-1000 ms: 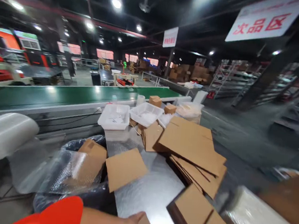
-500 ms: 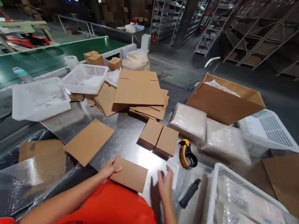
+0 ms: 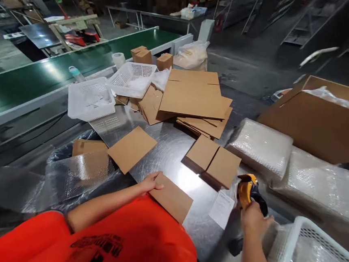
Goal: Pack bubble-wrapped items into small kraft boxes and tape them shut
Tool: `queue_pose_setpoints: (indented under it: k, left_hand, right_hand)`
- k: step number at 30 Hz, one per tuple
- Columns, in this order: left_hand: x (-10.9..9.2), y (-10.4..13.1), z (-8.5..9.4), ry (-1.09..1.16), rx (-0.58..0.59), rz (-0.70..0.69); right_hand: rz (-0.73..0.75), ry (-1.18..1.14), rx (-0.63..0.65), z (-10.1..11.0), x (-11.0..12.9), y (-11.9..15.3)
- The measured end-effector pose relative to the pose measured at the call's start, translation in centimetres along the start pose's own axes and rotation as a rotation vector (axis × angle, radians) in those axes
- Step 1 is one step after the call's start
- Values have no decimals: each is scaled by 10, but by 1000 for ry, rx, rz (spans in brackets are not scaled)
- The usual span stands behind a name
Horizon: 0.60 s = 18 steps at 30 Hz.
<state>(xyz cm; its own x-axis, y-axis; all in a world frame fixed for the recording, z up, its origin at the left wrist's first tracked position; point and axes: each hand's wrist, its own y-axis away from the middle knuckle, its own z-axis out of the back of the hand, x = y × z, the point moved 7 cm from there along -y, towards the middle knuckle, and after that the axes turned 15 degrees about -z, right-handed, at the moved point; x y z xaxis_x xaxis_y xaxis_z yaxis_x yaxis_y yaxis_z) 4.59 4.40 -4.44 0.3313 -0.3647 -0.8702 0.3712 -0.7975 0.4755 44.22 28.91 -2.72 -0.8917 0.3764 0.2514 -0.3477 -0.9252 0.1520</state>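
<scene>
My left hand (image 3: 151, 183) grips a flat brown cardboard piece (image 3: 173, 197) by its left end, thumb on top, close against the orange shirt. On the right, my right hand (image 3: 254, 217) is closed around the yellow and black tape dispenser (image 3: 245, 190), partly covering it. A white printed slip (image 3: 222, 208) lies on the metal table left of that hand. Below the hand shows part of a black elongated object (image 3: 235, 246); its kind is unclear. Two small brown cartons (image 3: 213, 161) sit side by side beyond the slip.
Flattened cardboard (image 3: 193, 94) is piled at the back, with white plastic baskets (image 3: 91, 99) to its left. Bubble-wrapped packs (image 3: 261, 146) and a large open carton (image 3: 319, 119) stand right. Another white basket (image 3: 296, 239) is at front right. A green conveyor (image 3: 108, 49) runs behind.
My right hand has moved right, from over the table by the slip to the tape dispenser, and closed on it. The view has turned right. My left hand keeps the cardboard piece.
</scene>
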Motion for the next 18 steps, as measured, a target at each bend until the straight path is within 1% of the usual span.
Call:
queue_pose_setpoints:
  k: [2, 4, 5, 6, 8, 9, 10, 12, 13, 15, 16, 18]
  left_hand:
    - [1, -3, 0, -35, 31, -8]
    - [2, -6, -2, -60, 50, -25]
    - [3, -7, -3, -65, 58, -28]
    - [3, -8, -6, -64, 71, -26]
    - [4, -8, -15, -62, 105, -7]
    - [4, -8, -20, -69, 124, 1]
    - [3, -7, -25, -85, 142, 2]
    - [-1, -6, -34, -122, 166, -18]
    - [-4, -5, -38, -132, 177, -40]
    - [-10, -4, -44, -119, 202, -90]
    - [-13, -4, -45, -103, 215, -119]
    - [-16, -6, -43, -88, 238, -145]
  right_hand:
    - [15, -22, -57, 19, -17, 17]
    - [39, -145, -102, 41, -34, 49]
    - [42, -254, -112, 53, -41, 70]
    - [20, -368, -97, 61, -48, 93]
    - [-123, -632, -36, 68, -55, 138]
    - [-184, -771, 52, 64, -49, 159]
    - [-225, -875, 156, 57, -37, 177]
    - [-202, -974, 407, 38, 5, 206]
    - [-162, -986, 501, 29, 28, 217]
    - [-92, -971, 594, 16, 64, 227]
    - [-59, -943, 610, 12, 75, 229]
    - [20, -851, 636, 4, 85, 229]
